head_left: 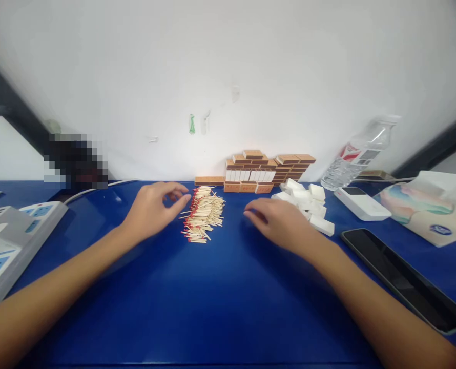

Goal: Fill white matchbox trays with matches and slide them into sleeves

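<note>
A pile of red-tipped matches [205,212] lies on the blue table, most of the heads pointing left. My left hand [157,207] is at the pile's left edge, its fingers curved and thumb apart, with nothing seen in it. To the right of the matches, my right hand [277,220] hovers low over the table with loosely bent fingers and no visible object. Just behind it are several white matchbox trays [307,197] in a loose heap, partly hidden by the hand. Stacked matchboxes [247,174] stand against the wall behind the matches.
At the right are a tilted plastic bottle [356,154], a white device [362,203], a tissue pack [431,205] and a black phone [405,279]. A power strip [20,241] sits at the left. The white wall [136,77] bounds the table's back.
</note>
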Demonstrator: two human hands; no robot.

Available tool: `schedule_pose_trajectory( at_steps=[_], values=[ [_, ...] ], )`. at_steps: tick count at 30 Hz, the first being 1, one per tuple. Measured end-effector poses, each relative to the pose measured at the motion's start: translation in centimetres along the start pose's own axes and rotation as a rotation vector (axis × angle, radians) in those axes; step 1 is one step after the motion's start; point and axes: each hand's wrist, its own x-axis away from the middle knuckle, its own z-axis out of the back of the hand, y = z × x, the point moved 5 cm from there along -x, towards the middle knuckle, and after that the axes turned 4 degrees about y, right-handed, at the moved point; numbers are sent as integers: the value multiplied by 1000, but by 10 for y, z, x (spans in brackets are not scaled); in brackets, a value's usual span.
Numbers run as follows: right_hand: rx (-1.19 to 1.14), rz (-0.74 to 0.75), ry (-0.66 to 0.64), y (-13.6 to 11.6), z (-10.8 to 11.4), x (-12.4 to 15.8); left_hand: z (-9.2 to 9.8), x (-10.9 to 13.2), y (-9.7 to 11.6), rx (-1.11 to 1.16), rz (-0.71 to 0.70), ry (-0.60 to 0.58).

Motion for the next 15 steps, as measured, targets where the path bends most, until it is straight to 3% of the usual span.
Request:
schedule_pose_trajectory(
  at_steps=[4,7,11,15],
  values=[
    [277,-287,105,60,26,2,16,41,39,-13,-291,143],
    [273,-362,42,90,34,6,9,54,47,54,-424,100],
    [223,-375,-106,98,27,6,4,56,45,131,-421,61],
    [164,-294,-73,81,28,1,10,56,49,138,-416,75]
  ],
)
